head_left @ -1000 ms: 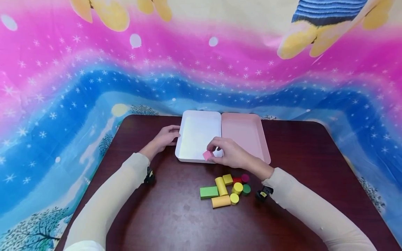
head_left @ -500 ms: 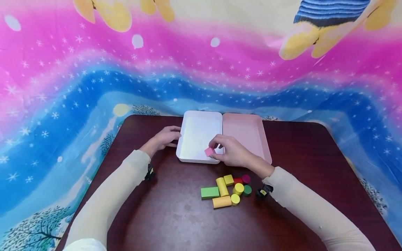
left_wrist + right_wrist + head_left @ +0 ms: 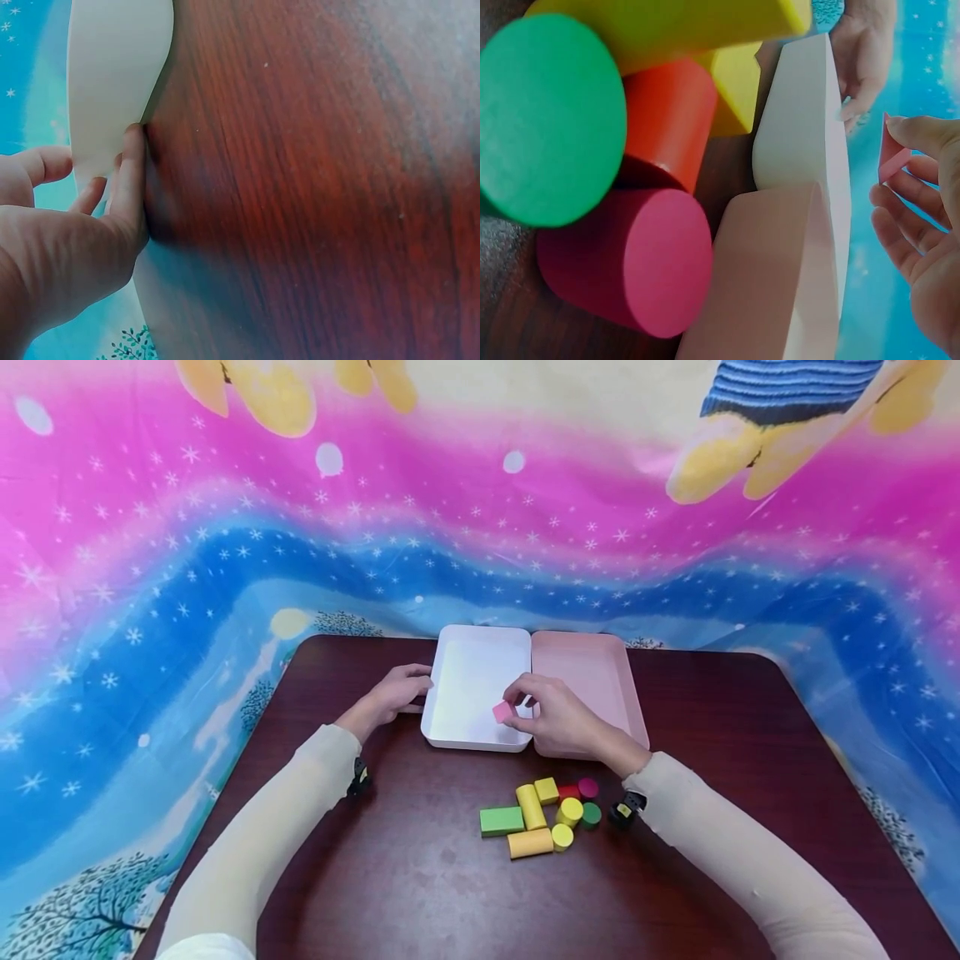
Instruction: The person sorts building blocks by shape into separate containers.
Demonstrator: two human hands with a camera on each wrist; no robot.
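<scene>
My right hand (image 3: 558, 714) pinches a small pink block (image 3: 502, 712) between thumb and fingers, over the near right part of the white tray (image 3: 476, 746). In the right wrist view, the pink block (image 3: 894, 154) sticks out from the fingertips, with the hand's other fingers loosely bent below it. At the white tray's left side is my left hand (image 3: 396, 691). Seen from the left wrist, that hand (image 3: 82, 232) lays its fairly straight fingers against the outer wall of the white tray (image 3: 120, 67), thumb tip right at the rim.
A pink tray (image 3: 633, 693) stands right beside the white one. Nearer on the dark wooden table (image 3: 405, 893) lies a group of blocks: a green rectangular block (image 3: 501, 821), several yellow ones, an orange one (image 3: 530, 842), a dark green cylinder (image 3: 591, 814) and red and magenta cylinders.
My right hand has moved a little away from me and slightly right with the pink block still pinched. My left hand stays at the white tray's side.
</scene>
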